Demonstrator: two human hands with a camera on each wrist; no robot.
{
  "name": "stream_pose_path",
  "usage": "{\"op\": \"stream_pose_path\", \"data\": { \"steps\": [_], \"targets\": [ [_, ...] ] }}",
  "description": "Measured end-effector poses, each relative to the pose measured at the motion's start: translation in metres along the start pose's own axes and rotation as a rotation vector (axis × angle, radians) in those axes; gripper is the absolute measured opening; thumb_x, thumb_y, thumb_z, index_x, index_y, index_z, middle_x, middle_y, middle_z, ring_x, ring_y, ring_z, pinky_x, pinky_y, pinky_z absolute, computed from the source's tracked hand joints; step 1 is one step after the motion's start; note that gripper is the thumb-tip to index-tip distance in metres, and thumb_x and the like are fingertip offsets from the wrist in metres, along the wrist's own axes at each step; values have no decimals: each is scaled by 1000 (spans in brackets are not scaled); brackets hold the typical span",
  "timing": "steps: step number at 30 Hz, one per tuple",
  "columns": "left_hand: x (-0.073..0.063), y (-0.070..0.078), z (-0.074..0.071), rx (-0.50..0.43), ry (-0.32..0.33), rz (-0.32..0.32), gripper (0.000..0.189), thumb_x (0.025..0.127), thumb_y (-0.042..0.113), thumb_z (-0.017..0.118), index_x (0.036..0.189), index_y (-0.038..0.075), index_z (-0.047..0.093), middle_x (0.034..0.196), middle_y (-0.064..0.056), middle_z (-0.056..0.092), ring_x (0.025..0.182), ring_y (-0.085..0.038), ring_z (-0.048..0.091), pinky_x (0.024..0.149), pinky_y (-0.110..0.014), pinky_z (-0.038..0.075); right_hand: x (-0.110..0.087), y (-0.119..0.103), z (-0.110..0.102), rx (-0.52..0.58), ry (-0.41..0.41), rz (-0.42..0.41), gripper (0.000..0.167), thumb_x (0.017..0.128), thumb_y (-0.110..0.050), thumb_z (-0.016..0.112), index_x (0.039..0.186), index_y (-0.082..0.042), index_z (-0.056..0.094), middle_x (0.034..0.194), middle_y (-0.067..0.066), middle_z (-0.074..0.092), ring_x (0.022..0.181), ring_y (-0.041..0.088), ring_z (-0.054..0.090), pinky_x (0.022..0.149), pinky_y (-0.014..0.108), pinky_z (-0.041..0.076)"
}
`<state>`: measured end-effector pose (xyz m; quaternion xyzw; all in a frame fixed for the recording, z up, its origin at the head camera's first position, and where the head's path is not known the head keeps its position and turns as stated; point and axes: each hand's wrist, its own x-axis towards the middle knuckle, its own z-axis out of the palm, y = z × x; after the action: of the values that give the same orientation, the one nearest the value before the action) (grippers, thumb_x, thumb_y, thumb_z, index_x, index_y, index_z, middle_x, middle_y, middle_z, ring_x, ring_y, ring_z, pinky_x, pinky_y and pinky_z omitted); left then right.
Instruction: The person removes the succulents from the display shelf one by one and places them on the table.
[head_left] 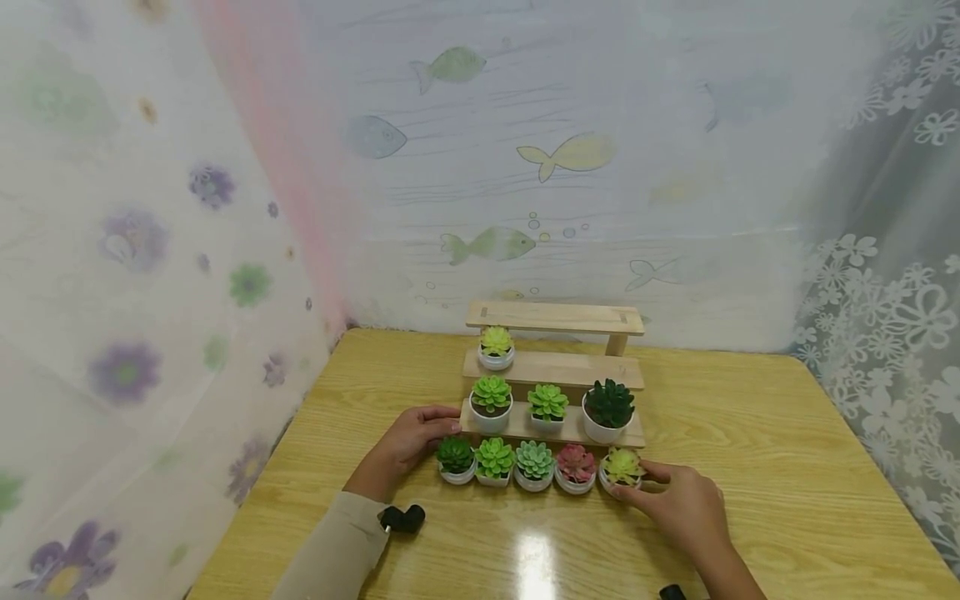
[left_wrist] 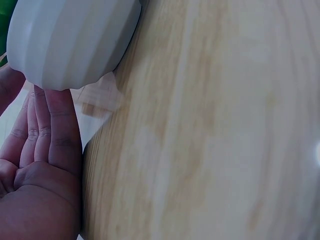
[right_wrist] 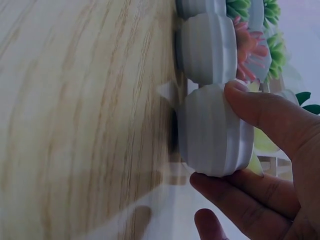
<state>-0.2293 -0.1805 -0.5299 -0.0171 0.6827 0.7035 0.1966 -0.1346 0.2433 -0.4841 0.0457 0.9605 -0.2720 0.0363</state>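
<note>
My right hand (head_left: 686, 504) pinches the rightmost potted yellow-green succulent (head_left: 623, 467). In the right wrist view, its thumb lies on the near side of the ribbed white pot (right_wrist: 212, 131) and two fingers on the other side. My left hand (head_left: 416, 435) is at the left end of the front row, fingers straight, beside a potted dark green succulent (head_left: 455, 456). In the left wrist view its fingertips are right at the white pot (left_wrist: 75, 40). Between the hands stand a bright green succulent (head_left: 495, 458), a bluish-green one (head_left: 534, 462) and a red one (head_left: 576, 463).
Behind the row is a three-step wooden stand (head_left: 555, 317). Its lowest step bears two bright green succulents (head_left: 491, 396) and a dark green one (head_left: 609, 405). A yellow-green one (head_left: 496, 343) sits on the middle step. Patterned cloth (head_left: 450, 192) hangs behind the wooden table (head_left: 720, 408).
</note>
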Motion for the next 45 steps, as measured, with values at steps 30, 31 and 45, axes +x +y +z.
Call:
{"op": "stream_pose_path", "data": {
  "steps": [30,31,45],
  "targets": [
    [0,-1,-2,14,-17,11,44,98,17,73,137,-2,64,109,-2,75,100,-14,70,86,-29,57,2,-1,3,9,-3,-10,92,68,-78,80,131,-11,73,116,12,78,118,49,64,85,61,51],
    [0,-1,-2,15,-17,12,44,98,17,73,137,-2,64,109,-2,75,100,-14,70,86,-29,57,2,-1,3,8,-4,-9,92,69,-78,80,132,-12,73,113,10,78,117,48,64,85,60,52],
    [2,-2,-1,9,2,-1,42,97,16,74,135,0,66,109,-3,76,101,-15,72,87,-29,58,0,-4,-4,8,-3,-19,97,66,-81,80,136,-15,69,132,13,71,122,43,63,90,61,51]
  ]
}}
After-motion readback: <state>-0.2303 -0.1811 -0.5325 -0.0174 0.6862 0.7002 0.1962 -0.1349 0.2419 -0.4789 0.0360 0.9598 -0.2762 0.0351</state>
